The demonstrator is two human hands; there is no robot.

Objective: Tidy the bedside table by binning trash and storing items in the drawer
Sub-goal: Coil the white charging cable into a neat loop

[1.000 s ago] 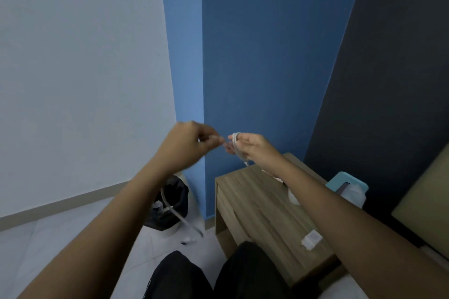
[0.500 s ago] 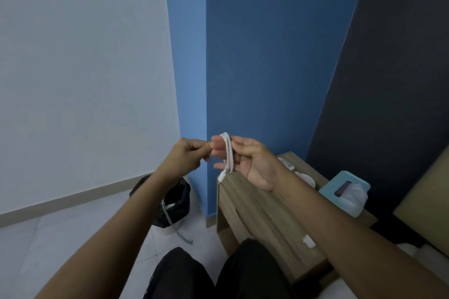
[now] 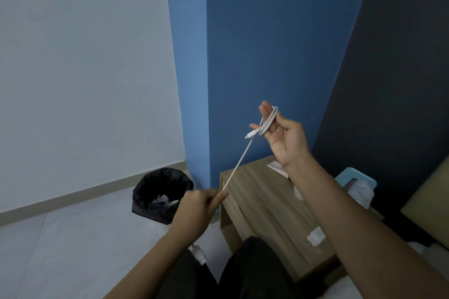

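Observation:
A white charging cable (image 3: 239, 160) is looped around the raised fingers of my right hand (image 3: 283, 136), above the back of the wooden bedside table (image 3: 262, 204). One plug end sticks out of the loops to the left. My left hand (image 3: 198, 209) pinches the cable lower down, left of the table's corner, and the cable runs taut between the two hands. The cable's other plug (image 3: 200, 253) hangs below my left wrist. On the tabletop lie a small white charger block (image 3: 315, 236), a white round item (image 3: 298, 193) and a pale paper piece (image 3: 277, 167), both partly hidden by my right arm.
A bin with a black liner (image 3: 161, 195) holding white scraps stands on the tiled floor left of the table, against the blue wall. A teal tissue box (image 3: 356, 183) sits at the table's right back. My dark-clothed knees (image 3: 243, 272) are in front of the table.
My hands were close together at chest height; now my left hand has dropped down and left, pulling the cable taut, while my right hand has risen with the loops on its fingers.

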